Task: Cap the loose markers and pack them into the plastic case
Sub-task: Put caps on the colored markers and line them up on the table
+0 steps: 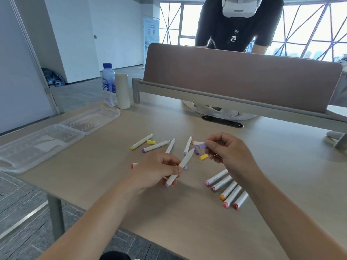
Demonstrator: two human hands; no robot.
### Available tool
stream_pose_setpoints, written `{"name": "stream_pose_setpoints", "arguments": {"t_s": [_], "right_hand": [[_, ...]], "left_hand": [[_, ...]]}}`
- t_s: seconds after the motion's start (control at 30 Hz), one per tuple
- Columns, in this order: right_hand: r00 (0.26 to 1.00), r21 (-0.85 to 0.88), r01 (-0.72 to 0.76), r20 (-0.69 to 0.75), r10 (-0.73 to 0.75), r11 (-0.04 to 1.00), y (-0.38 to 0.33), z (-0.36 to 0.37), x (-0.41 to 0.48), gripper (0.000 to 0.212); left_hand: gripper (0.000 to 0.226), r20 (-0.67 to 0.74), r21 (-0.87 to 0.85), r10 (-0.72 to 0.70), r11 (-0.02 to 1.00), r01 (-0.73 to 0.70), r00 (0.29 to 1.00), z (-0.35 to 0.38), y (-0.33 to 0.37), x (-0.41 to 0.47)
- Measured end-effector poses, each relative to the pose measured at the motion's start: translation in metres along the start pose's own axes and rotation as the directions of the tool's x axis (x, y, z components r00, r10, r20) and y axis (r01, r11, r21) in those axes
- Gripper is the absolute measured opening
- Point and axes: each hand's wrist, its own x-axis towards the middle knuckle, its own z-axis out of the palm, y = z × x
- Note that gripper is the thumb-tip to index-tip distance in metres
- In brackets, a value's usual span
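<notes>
Two hands work over the middle of the desk (187, 218), and the next move depends on the gap between them. The left hand (159, 171) has its grip clamped round a white marker (186, 158). The marker's long axis slants from the lilac end near the palm up and to the right, so the bare tip aims at the right hand (229, 152). That hand's grip pinches a purple cap (202, 146) between thumb and fingertip. The cap is just beyond the tip and a little to its right, close but apart. I cannot tell which way the cap's open end faces, so it may need turning before it is slid down along that slant. The right hand is the nearer one for doing this, while the left only needs to hold steady.

More loose markers (155, 146) and two yellow caps (151, 142) lie scattered just behind the hands. Five capped markers (230, 191) lie side by side toward the near edge, beneath the right wrist. The case (47, 139) lies open and flat along the left edge, well apart from both hands and closer to the left one.

At the far left corner stand a bottle (109, 81) and a pale tumbler (122, 91). A brown screen (244, 76) runs along the far edge. Behind it is a person (238, 30), with large windows (309, 25) beyond.
</notes>
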Motion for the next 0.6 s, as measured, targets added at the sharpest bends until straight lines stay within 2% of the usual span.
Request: {"name": "stream_pose_setpoints", "arguments": {"t_s": [0.13, 0.4, 0.6], "right_hand": [[1.000, -0.009, 0.017, 0.021, -0.016, 1.000, 0.000, 0.002, -0.002, 0.008], [0.997, -0.041, 0.019, 0.070, -0.016, 0.999, 0.006, 0.003, -0.001, 0.008], [0.999, 0.000, 0.009, 0.048, -0.009, 1.000, 0.013, 0.008, 0.000, 0.010]], "left_hand": [[0.029, 0.019, 0.010, -0.001, 1.000, 0.001, 1.000, 0.003, 0.000, 0.000], [0.008, -0.007, 0.027, -0.017, 0.999, 0.018, 1.000, 0.002, -0.006, 0.007], [0.011, -0.012, 0.109, -0.021, 0.994, 0.022, 1.000, 0.007, -0.006, 0.008]]}}
